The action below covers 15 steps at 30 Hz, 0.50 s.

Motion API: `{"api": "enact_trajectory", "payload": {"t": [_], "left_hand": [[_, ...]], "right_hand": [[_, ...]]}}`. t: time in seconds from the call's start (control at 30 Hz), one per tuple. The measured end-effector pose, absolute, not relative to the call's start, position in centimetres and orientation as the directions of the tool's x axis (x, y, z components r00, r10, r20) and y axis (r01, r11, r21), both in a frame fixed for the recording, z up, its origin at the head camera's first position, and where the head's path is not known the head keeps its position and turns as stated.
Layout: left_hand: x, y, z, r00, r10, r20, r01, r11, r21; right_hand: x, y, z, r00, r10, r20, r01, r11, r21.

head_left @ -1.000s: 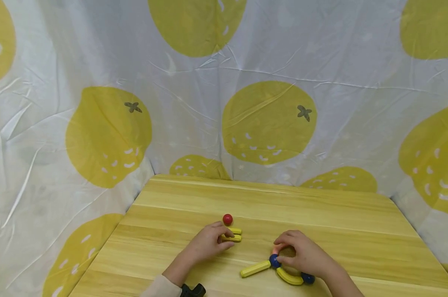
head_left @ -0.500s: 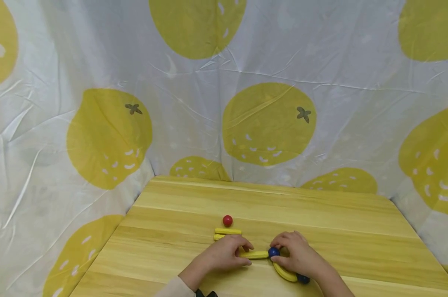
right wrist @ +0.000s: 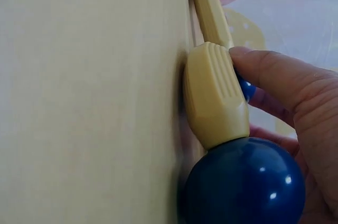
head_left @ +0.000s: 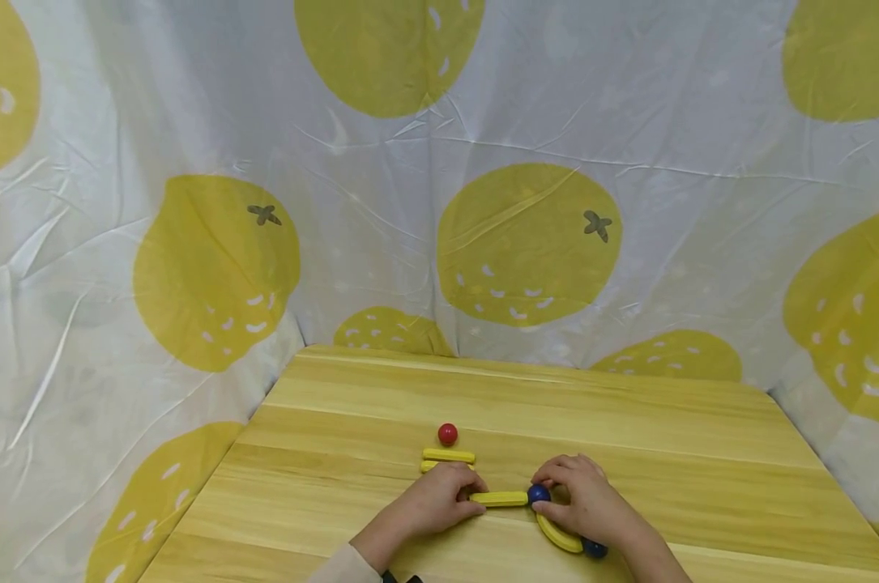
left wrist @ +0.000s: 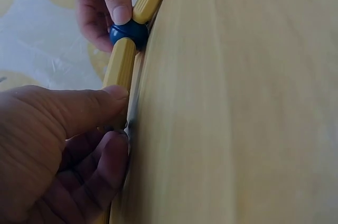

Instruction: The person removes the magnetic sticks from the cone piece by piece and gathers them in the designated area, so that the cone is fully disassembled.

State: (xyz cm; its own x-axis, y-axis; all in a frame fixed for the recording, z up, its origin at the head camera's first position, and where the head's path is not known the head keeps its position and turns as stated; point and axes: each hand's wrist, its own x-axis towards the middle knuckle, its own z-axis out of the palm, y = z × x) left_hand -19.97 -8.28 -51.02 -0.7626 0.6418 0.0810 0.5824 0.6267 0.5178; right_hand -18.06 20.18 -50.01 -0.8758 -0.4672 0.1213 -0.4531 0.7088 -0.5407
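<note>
My left hand [head_left: 439, 498] pinches the left end of a straight yellow rod [head_left: 502, 500] between thumb and fingers. The rod's other end meets a blue ball [head_left: 538, 495], which my right hand [head_left: 586, 504] grips with thumb and fingertips. From that ball a curved yellow rod [head_left: 558, 534] runs toward the front right, ending at a second blue ball [head_left: 595, 549]. Close up in the right wrist view, this curved rod [right wrist: 214, 92] joins the large-looking near ball [right wrist: 248, 182]. Whatever lies under the right palm is hidden in the head view.
Behind my left hand, two more straight yellow rods [head_left: 449, 456] lie side by side, the nearer one partly covered. A red ball [head_left: 448, 434] sits just beyond them. The wooden table [head_left: 629, 421] ends at a lemon-print cloth [head_left: 381, 219] at the back.
My left hand came from the two loose rods to the joined straight rod and closed on its end. That rod swung from slanting to nearly level, and the blue ball shifted slightly away from me.
</note>
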Motion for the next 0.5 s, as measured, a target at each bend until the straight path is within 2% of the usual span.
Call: {"api": "enact_trajectory", "payload": {"t": [0.23, 0.5], "left_hand": [[-20.1, -8.6, -51.1, -0.748, 0.656, 0.099, 0.597, 0.6, 0.533], [-19.8, -9.5, -51.2, -0.756, 0.644, 0.117, 0.581, 0.578, 0.573]], "right_hand": [[-18.0, 20.1, -50.1, -0.874, -0.471, 0.124, -0.456, 0.703, -0.546], [-18.1, 20.4, -50.3, -0.892, -0.413, 0.185, -0.449, 0.753, -0.482]]}}
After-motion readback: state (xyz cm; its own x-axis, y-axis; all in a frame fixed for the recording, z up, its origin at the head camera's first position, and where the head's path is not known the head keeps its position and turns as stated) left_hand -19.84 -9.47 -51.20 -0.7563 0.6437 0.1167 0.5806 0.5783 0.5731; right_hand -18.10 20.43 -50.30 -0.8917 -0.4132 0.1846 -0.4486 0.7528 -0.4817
